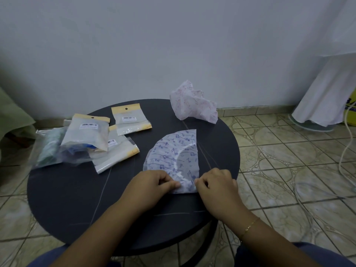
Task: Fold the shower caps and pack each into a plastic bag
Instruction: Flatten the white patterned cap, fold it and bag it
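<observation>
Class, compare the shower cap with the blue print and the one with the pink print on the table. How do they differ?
The blue-print cap lies flat, folded to a half-round; the pink-print cap sits crumpled and unfolded. The left hand and right hand both pinch the blue-print cap's near edge; nothing touches the pink-print cap, which lies at the far edge of the table. Both are thin, pale and printed.

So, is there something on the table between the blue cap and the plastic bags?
Nothing visible: bare tabletop lies between the blue cap, pinched at its near edge by both hands, and the plastic bags to its left.
</observation>
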{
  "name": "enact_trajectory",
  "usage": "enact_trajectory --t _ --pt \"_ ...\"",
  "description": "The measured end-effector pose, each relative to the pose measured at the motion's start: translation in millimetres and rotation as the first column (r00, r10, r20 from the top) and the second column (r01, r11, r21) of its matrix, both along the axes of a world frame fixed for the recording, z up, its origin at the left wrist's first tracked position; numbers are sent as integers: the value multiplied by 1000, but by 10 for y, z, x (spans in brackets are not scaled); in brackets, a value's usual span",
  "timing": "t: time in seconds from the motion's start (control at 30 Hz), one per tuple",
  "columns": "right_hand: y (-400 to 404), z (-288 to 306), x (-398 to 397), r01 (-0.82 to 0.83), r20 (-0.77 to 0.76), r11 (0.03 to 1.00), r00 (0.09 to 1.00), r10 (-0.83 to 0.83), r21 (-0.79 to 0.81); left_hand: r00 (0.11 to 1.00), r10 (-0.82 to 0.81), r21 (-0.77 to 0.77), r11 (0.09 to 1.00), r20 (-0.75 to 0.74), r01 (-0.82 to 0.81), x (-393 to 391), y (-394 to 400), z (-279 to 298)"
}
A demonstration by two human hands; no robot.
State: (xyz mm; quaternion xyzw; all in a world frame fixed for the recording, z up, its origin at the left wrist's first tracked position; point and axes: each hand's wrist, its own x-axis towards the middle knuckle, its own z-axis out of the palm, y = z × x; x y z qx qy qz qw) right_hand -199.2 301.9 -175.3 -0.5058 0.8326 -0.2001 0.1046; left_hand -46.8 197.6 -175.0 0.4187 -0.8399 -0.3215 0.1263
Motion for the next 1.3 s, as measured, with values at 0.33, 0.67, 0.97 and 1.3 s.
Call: enact_trajectory --t 0.33,0.67,0.97,1.3 --pt "142 -179 70 -242 -363 910 925 111 -338 999 9 34 999 53 -11 -54 -29 21" --pt "213 -294 347 -228 -282 973 933 224 19 999 32 -93 995 -16 -34 -16 -2 39" --pt "203 -205 278 -272 -244 962 935 259 -17 995 -19 -260 964 102 45 256 -136 -34" --pt "63 -119 24 -403 -155 901 912 381 -157 936 -323 -540 768 139 345 249 -10 -77"
